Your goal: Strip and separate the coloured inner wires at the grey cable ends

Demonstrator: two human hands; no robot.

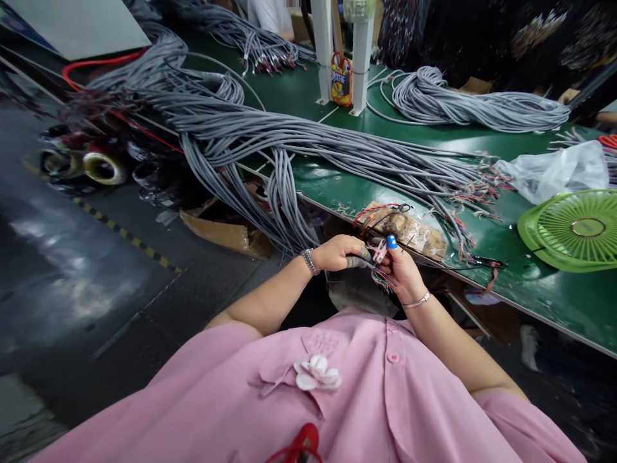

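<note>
Two hands meet over a small pink piece at the bench edge

The right hand (406,273), a blue cap (391,242) on its thumb, is pinched closed on a small pale pink piece (380,251). The left hand (335,253) comes in from the other side with its fingers curled in, some of them wrapped, closed about the start of a spray of thin coloured wires (383,280) that hangs between the two hands. The exact hold of the hidden fingertips cannot be made out. The pink piece sits between the hands, just in front of the bench edge.

Right behind it, a brown block (407,230) lies at the edge of the green bench (554,302), with red and dark leads at its left end. Beyond, a long bundle of grey cables (308,138) stretches across the bench, its stripped ends fanned out to the right; some lengths droop over the front edge. Farther right are a green fan (573,228) and a clear plastic bag (563,168). At the back, a yellow packet (341,83) stands between white posts (359,64), beside a looped grey coil (463,103).
</note>
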